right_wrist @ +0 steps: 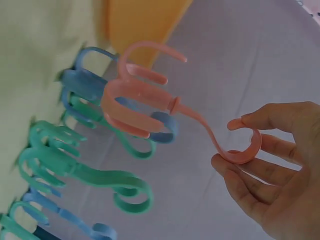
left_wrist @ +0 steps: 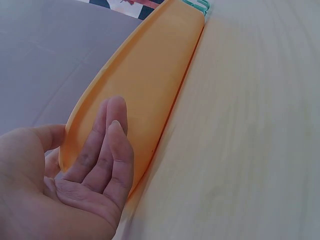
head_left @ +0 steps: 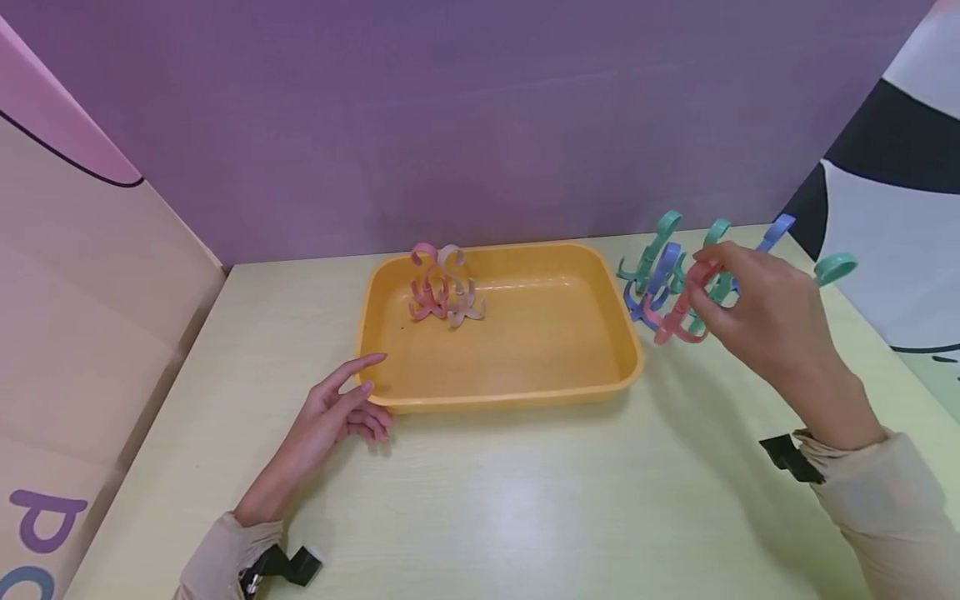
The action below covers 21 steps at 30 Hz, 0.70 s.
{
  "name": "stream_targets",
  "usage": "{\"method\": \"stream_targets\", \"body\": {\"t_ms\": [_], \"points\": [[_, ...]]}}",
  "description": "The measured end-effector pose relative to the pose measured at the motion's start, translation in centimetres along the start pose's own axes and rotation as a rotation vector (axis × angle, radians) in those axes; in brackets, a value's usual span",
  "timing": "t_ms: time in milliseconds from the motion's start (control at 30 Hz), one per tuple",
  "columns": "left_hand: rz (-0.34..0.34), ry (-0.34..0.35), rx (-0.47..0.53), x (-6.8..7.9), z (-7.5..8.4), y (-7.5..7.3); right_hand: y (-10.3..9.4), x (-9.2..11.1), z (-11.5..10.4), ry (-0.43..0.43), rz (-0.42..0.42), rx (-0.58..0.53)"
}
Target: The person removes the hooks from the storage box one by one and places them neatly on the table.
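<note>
My right hand (head_left: 780, 312) pinches the curled top of a pink claw hook (right_wrist: 145, 95) between thumb and fingers. Its prongs point away from the palm, and it is held up in front of several green and blue hooks at the right. At the left, my left hand (head_left: 330, 408) touches the near-left corner of a yellow tray (head_left: 510, 398), its index finger reaching over the rim. In the left wrist view, its other fingers lie loosely before the outer wall. Inside the tray, a darker pink hook (head_left: 427, 300) and a pale pink hook (head_left: 463, 308) stand side by side at the back left.
Beyond the tray's right end stand a blue hook (head_left: 663, 271), a green hook (head_left: 660, 242) and several more, partly hidden by my right hand. A purple wall panel (head_left: 480, 125) closes off the back of the light wooden table (head_left: 480, 500).
</note>
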State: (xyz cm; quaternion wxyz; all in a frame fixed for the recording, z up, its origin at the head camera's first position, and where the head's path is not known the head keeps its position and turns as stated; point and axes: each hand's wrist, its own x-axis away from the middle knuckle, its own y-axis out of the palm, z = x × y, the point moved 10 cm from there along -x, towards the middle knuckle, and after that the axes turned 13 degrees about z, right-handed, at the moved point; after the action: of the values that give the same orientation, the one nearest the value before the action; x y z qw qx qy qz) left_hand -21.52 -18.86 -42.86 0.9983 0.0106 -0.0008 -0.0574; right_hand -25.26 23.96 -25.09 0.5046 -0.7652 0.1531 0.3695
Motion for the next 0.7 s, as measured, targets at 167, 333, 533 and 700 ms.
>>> {"method": "stream_targets", "body": {"t_ms": [167, 333, 533, 700], "points": [[-0.005, 0.007, 0.011, -0.1, 0.0, 0.0, 1.9, 0.8, 1.1, 0.012, -0.073, 0.018], [-0.004, 0.012, 0.008, -0.1, 0.0, 0.0, 3.0, 1.5, 1.6, 0.012, -0.110, 0.013], [-0.002, 0.008, -0.001, -0.1, -0.1, 0.0, 3.7, 2.5, 1.9, 0.011, -0.144, 0.010], [-0.001, 0.005, 0.001, -0.1, -0.1, 0.0, 3.6, 2.8, 2.3, 0.022, -0.147, 0.016]]}}
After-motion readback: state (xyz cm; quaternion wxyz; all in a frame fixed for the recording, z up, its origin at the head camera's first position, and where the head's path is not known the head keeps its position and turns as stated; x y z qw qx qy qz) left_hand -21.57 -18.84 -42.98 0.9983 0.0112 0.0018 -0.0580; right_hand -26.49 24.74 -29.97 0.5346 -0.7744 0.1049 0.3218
